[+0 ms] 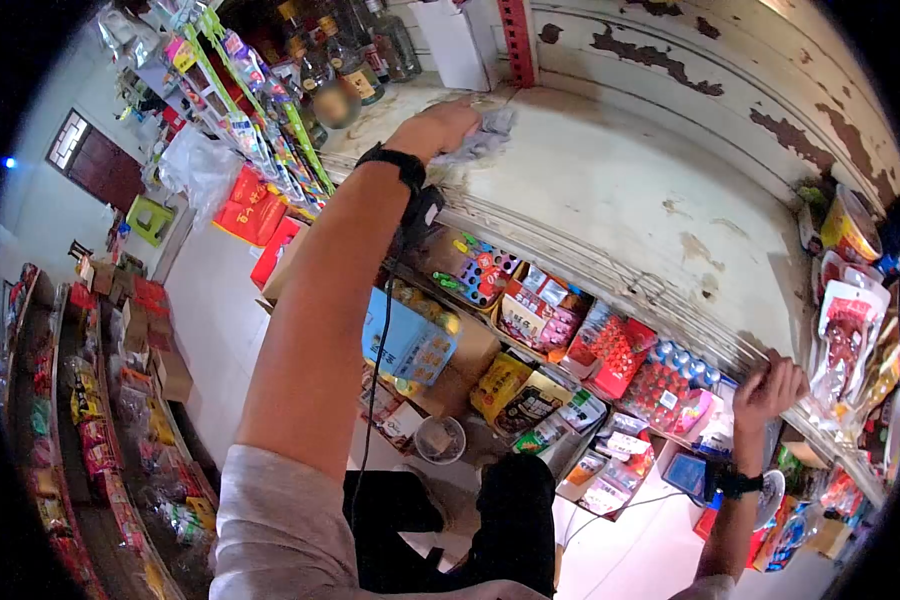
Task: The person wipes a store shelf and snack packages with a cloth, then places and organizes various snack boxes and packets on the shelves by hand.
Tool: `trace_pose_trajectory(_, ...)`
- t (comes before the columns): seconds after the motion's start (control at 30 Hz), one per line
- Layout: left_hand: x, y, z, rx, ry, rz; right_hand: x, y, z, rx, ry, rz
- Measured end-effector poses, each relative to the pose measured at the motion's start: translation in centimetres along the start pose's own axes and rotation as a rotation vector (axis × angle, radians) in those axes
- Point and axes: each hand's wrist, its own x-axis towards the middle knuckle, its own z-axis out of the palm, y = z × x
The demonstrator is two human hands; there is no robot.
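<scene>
My left hand point(448, 127) is pressed on a grey cloth point(482, 138) that lies crumpled on the white shelf point(610, 165), near the shelf's back left part. Brown stains and peeling marks show on the shelf surface. My right hand point(770, 390) is closed around the shelf's front edge at the right, beside a hanging packet of red food point(846, 335). Both wrists wear dark bands. Just left of the cloth stand glass bottles point(355, 72), and a white box point(457, 45) is behind it.
Below the shelf are boxes of packaged snacks point(538, 312), a blue carton point(407, 338) and canned drinks point(682, 362). Hanging packets point(260, 110) are at the left. Stocked shelves point(95, 420) stand far left. A black cable hangs beside my left arm.
</scene>
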Motion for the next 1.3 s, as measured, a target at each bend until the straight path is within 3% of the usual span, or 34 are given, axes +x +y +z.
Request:
trace_pose_trajectory(0.07,1.5,-2.3,2.5,0.066,0.117,0.029,0.0,0.2,0.0,-0.046,0.041,-0.047)
trace_pose_trajectory(0.1,2.1,-3.4,3.3,0.141,0.235,0.067,0.2,0.1,-0.6,-0.016,-0.071,0.021)
trace_pose_trajectory(0.23,2.5,-6.3,4.0,0.037,0.142,-0.048,1.3,-0.6,-0.5,0.01,0.006,-0.002)
trace_pose_trajectory(0.3,2.1,-7.7,5.0,0.038,0.369,-0.008,1.9,-1.2,-0.2,-0.066,0.115,-0.068)
trace_pose_trajectory(0.33,2.0,-8.3,4.7,0.032,0.37,-0.011,1.6,-0.8,-0.4,-0.051,0.03,-0.019)
trace_pose_trajectory(0.43,0.7,-10.3,4.7,-0.249,0.104,-0.238,1.7,-0.9,-0.3,-0.036,0.05,-0.037)
trace_pose_trajectory(0.57,-3.5,-18.3,7.6,-0.114,-0.017,-0.322,1.9,-1.3,-0.3,-0.051,0.045,-0.013)
trace_pose_trajectory(0.67,-4.9,-19.4,7.4,-0.167,-0.164,-0.308,1.8,-1.1,0.1,-0.036,0.062,-0.013)
trace_pose_trajectory(0.77,-5.0,-18.0,6.7,-0.247,-0.135,-0.356,1.9,-1.0,-0.6,-0.003,-0.002,0.016)
trace_pose_trajectory(0.83,-5.0,-17.1,5.7,-0.265,-0.238,-0.365,2.5,-1.6,-1.0,-0.025,-0.045,0.037)
trace_pose_trajectory(0.87,-5.5,-17.9,6.7,-0.277,-0.102,-0.221,2.5,-1.7,-1.0,-0.016,-0.027,0.023)
trace_pose_trajectory(0.97,-6.6,-14.2,4.4,-0.205,-0.078,-0.099,2.2,-1.4,-0.7,-0.005,-0.039,0.024)
trace_pose_trajectory(1.0,-7.3,-11.3,2.4,-0.264,-0.089,-0.139,1.9,-0.7,-0.3,-0.019,0.037,-0.043)
trace_pose_trajectory(1.03,-7.2,-10.0,1.9,-0.265,-0.099,-0.133,1.1,-0.4,-0.1,-0.029,-0.035,0.014)
trace_pose_trajectory(1.1,-6.9,-6.8,1.7,-0.413,0.129,0.122,0.3,0.6,1.1,-0.051,0.185,-0.075)
trace_pose_trajectory(1.13,-6.3,-4.9,1.6,-0.416,0.122,0.128,0.3,0.4,0.6,-0.058,0.087,-0.034)
trace_pose_trajectory(1.2,-5.4,-2.5,0.0,-0.91,0.062,0.14,1.5,-0.7,-0.6,-0.033,-0.034,0.025)
trace_pose_trajectory(1.23,-6.0,-1.7,-1.3,-0.904,0.065,0.141,1.2,-0.5,0.0,-0.034,-0.028,0.029)
trace_pose_trajectory(1.3,-7.5,1.0,-3.6,-1.426,0.221,-0.067,0.0,0.6,1.0,-0.006,0.077,0.0)
